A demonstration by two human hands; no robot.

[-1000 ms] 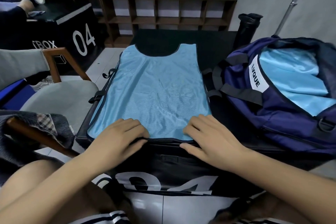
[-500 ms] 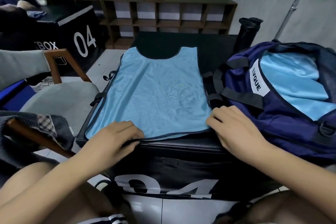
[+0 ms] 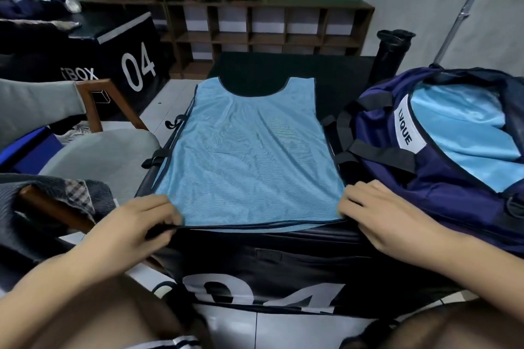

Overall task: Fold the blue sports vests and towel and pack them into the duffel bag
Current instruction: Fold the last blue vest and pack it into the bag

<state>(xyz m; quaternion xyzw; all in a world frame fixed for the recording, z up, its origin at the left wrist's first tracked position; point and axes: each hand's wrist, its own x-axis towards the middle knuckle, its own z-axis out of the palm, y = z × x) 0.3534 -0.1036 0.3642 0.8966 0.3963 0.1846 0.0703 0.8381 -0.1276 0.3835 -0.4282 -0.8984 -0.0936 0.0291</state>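
1. Black box (image 3: 283, 258) marked "04" stands before wooden shelving (image 3: 269, 28).
2. Left hand (image 3: 136, 229), fingers curled, pinches the hem of the blue vest (image 3: 249, 156), which lies flat on the box, at its near left corner.
3. Right hand (image 3: 382, 218), fingers curled, grips the hem at the near right corner, just beside the open duffel bag (image 3: 425, 178).

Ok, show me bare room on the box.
Bare box top beyond the vest neckline, to the far edge. Between vest and bag only a narrow strip, with straps. Near edge crowded: left hand and right hand at the hem.
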